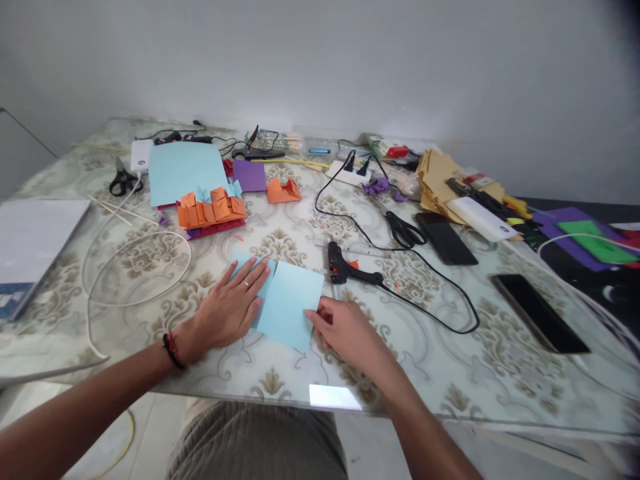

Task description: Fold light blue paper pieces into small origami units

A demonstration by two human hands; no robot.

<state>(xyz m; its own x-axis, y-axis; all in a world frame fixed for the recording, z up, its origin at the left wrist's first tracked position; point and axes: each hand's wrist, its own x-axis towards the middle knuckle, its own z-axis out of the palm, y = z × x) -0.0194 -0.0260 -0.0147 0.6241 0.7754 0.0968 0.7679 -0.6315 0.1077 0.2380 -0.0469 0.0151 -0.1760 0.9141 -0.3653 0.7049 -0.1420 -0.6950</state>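
A light blue sheet of paper [291, 303] lies on the table in front of me, with a crease or gap near its left part. My left hand [236, 300] rests flat over the left part, fingers stretched out, hiding what is under it. At the right edge, my right hand [337, 323] pinches the paper between thumb and fingers. Just beyond that hand lies a black glue gun [350, 265], its cord running right. Farther left are folded orange paper pieces [213, 210] in a row, and a single orange folded piece [283, 190] sits beside a purple paper square [249, 175].
A larger light blue sheet [187, 172] and scissors [121, 179] are at the back left. Black scissors [404, 230], two dark phones [540, 313] and a white power bank [483, 219] lie to the right. A power strip [349, 173] stands behind. White cable [140, 267] loops on the left.
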